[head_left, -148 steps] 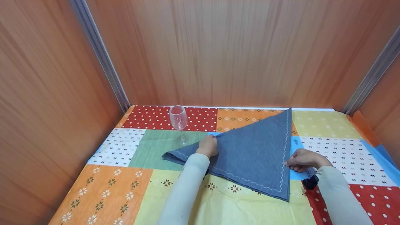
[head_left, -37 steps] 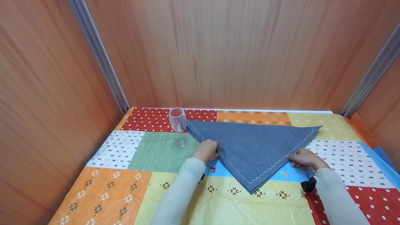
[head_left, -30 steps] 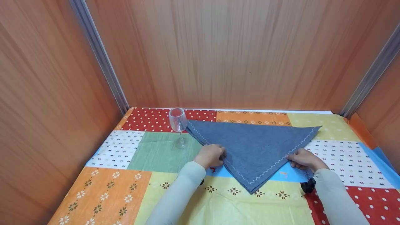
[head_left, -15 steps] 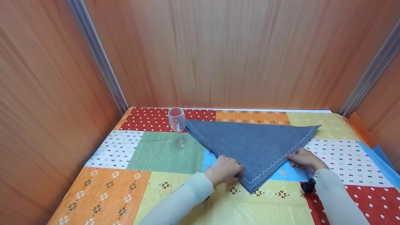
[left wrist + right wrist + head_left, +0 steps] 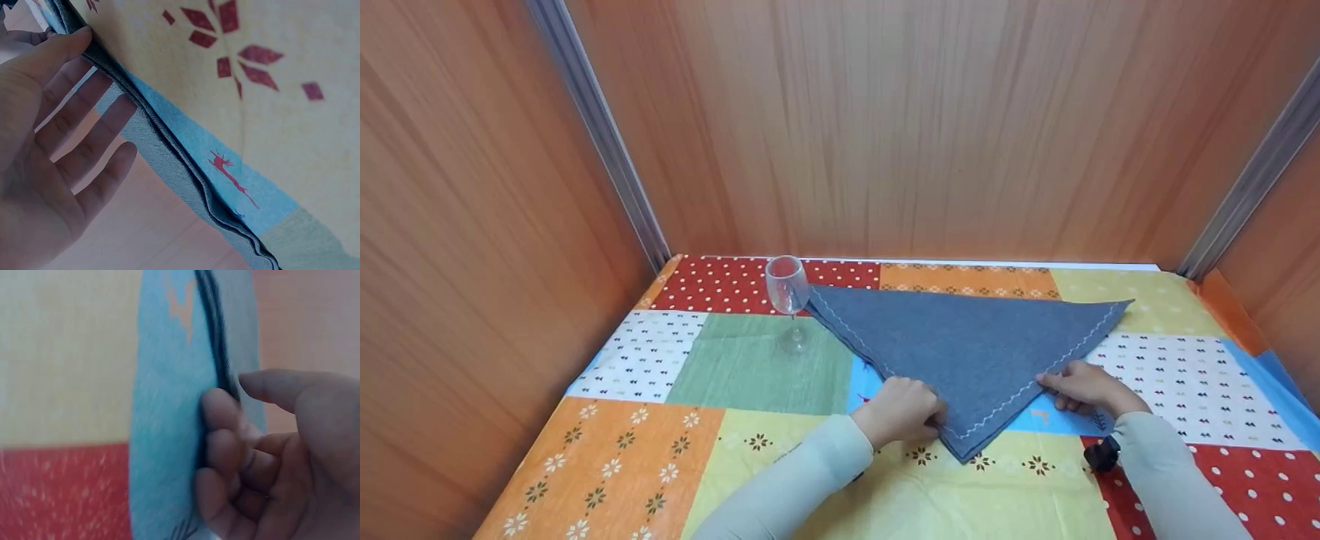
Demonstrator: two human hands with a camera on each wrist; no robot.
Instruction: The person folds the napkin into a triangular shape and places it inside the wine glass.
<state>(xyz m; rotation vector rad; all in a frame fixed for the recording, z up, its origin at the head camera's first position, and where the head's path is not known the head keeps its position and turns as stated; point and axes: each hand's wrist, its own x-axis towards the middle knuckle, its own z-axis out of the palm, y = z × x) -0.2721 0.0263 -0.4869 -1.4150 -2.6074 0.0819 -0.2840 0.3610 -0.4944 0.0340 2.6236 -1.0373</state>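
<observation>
A grey cloth napkin (image 5: 960, 337) with wavy white stitching lies folded into a triangle, one corner toward me and the long side at the back. Low on its left edge, close to the near corner, my left hand (image 5: 901, 409) pinches the layers. In the left wrist view, the left thumb (image 5: 76, 44) presses the layered edge while the other fingers spread beside it. My right hand (image 5: 1084, 386) holds the right edge about midway. The right wrist view has the right thumb (image 5: 270, 387) over the cloth and the fingers curled by the edge, slightly blurred.
A clear stemmed glass (image 5: 789, 289) stands upright at the back left, close to the napkin's far left corner. Patchwork tablecloth (image 5: 630, 450) covers the table. Wood-grain panels (image 5: 885, 135) rise behind and on both sides.
The napkin has turned so its long side faces the back. My left hand has slid down the left edge toward the near corner; my right hand has shifted slightly along the right edge.
</observation>
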